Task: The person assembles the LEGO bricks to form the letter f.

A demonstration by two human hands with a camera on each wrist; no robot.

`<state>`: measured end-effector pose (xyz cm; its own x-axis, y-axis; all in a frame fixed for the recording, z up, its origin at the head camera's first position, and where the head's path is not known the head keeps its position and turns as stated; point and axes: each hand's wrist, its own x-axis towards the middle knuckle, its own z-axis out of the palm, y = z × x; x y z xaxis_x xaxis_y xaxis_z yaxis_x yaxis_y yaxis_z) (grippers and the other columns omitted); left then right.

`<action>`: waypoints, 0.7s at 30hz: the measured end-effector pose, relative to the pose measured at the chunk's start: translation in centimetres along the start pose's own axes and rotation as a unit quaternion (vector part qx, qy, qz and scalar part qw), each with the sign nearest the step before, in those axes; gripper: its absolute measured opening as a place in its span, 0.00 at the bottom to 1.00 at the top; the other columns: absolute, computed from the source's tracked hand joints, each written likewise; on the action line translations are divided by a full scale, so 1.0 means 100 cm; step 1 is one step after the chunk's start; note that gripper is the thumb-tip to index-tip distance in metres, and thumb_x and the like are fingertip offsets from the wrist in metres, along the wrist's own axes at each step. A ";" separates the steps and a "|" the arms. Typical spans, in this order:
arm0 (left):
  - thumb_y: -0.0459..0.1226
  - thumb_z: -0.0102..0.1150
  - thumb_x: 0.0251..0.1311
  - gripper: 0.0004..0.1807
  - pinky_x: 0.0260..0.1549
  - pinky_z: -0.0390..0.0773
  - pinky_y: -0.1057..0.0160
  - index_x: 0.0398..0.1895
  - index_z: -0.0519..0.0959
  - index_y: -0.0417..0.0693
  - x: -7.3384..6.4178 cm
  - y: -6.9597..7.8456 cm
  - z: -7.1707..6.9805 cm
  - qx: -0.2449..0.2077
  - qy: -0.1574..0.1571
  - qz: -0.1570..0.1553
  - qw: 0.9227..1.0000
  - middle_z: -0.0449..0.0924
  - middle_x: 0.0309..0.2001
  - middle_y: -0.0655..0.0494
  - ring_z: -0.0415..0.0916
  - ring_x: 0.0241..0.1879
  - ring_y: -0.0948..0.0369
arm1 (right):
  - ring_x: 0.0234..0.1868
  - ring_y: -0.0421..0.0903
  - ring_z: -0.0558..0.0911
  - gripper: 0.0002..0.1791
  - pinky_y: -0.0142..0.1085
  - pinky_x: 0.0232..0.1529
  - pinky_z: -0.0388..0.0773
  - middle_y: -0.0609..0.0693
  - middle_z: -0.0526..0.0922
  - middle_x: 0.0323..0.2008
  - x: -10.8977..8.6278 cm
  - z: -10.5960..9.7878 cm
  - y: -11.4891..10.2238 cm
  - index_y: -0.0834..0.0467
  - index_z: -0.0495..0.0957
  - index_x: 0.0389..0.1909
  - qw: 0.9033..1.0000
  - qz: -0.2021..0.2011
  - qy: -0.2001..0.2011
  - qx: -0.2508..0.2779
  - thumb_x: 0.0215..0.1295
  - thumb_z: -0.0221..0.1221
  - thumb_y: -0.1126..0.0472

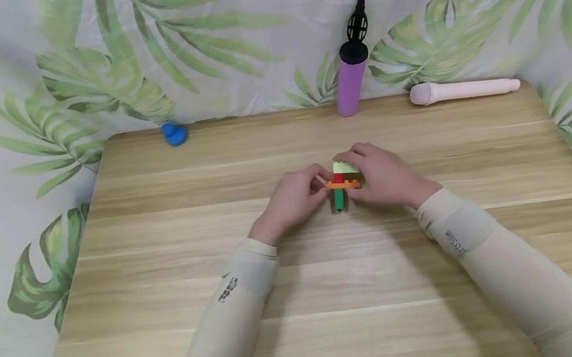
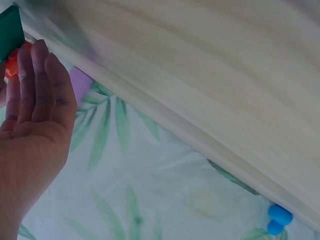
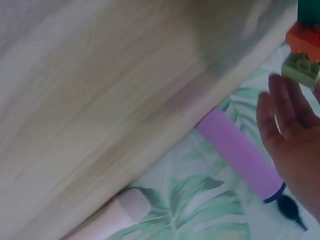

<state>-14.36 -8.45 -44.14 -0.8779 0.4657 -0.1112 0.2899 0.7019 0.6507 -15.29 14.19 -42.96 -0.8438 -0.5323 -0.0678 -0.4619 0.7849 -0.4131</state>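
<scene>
A small stack of toy building bricks stands on the wooden table between the two hands. Its green brick (image 1: 339, 199) is lowest, with an orange brick (image 1: 352, 183) across it, then a red brick (image 1: 338, 177) and a light green brick (image 1: 345, 167) on top. My left hand (image 1: 294, 199) pinches the orange brick's left end between thumb and fingers. From the right, my right hand (image 1: 385, 177) grips the stack, thumb low near the orange brick and fingers at the light green brick. In the right wrist view, the light green brick (image 3: 300, 70) shows above the fingertips.
Along the table's (image 1: 301, 329) back edge stand a blue knob-shaped object (image 1: 174, 134) at the left and a purple hand pump (image 1: 352, 84) with a black nozzle. A pale pink microphone (image 1: 465, 89) lies at the back right. Leaf-patterned cloth (image 1: 237, 34) hangs behind.
</scene>
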 end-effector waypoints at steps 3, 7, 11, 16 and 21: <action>0.39 0.63 0.74 0.12 0.42 0.85 0.61 0.57 0.82 0.48 0.005 0.003 0.005 0.023 -0.005 -0.003 1.000 0.90 0.43 0.53 0.85 0.40 0.61 | 0.58 0.56 0.80 0.39 0.56 0.64 0.78 0.57 0.79 0.60 0.003 0.001 0.008 0.55 0.72 0.75 0.999 0.019 -0.022 0.035 0.63 0.71 0.52; 0.38 0.64 0.74 0.13 0.43 0.84 0.60 0.58 0.82 0.47 0.008 0.005 0.009 0.036 -0.014 -0.018 0.999 0.90 0.44 0.52 0.85 0.40 0.60 | 0.57 0.56 0.80 0.39 0.55 0.64 0.77 0.58 0.80 0.59 0.007 0.007 0.016 0.56 0.73 0.74 0.996 0.028 -0.040 0.074 0.62 0.70 0.53; 0.38 0.65 0.74 0.13 0.44 0.84 0.60 0.57 0.82 0.46 0.006 0.004 0.012 0.036 -0.022 -0.030 0.999 0.90 0.45 0.52 0.85 0.41 0.60 | 0.61 0.56 0.80 0.38 0.54 0.67 0.75 0.59 0.80 0.63 0.010 0.013 0.019 0.57 0.74 0.74 0.993 0.033 -0.059 0.094 0.63 0.70 0.53; 0.39 0.64 0.74 0.12 0.44 0.84 0.61 0.55 0.83 0.46 0.006 0.003 0.017 0.037 -0.023 -0.032 0.999 0.90 0.44 0.53 0.85 0.41 0.62 | 0.68 0.59 0.76 0.37 0.56 0.71 0.71 0.60 0.79 0.66 0.010 0.018 0.022 0.56 0.74 0.74 0.994 0.030 -0.067 0.087 0.65 0.70 0.53; 0.38 0.63 0.74 0.12 0.43 0.83 0.61 0.55 0.83 0.46 0.009 0.004 0.021 0.042 -0.022 -0.021 0.999 0.89 0.41 0.55 0.83 0.38 0.61 | 0.68 0.61 0.75 0.37 0.57 0.71 0.70 0.61 0.78 0.67 0.008 0.021 0.025 0.57 0.74 0.74 0.995 0.034 -0.063 0.075 0.64 0.71 0.54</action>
<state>-14.27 -6.62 -45.58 -0.8729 0.4566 -0.1721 0.2853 0.7637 0.5791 -16.54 15.05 -45.98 -0.8266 -0.5224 -0.2096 -0.3508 0.7693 -0.5340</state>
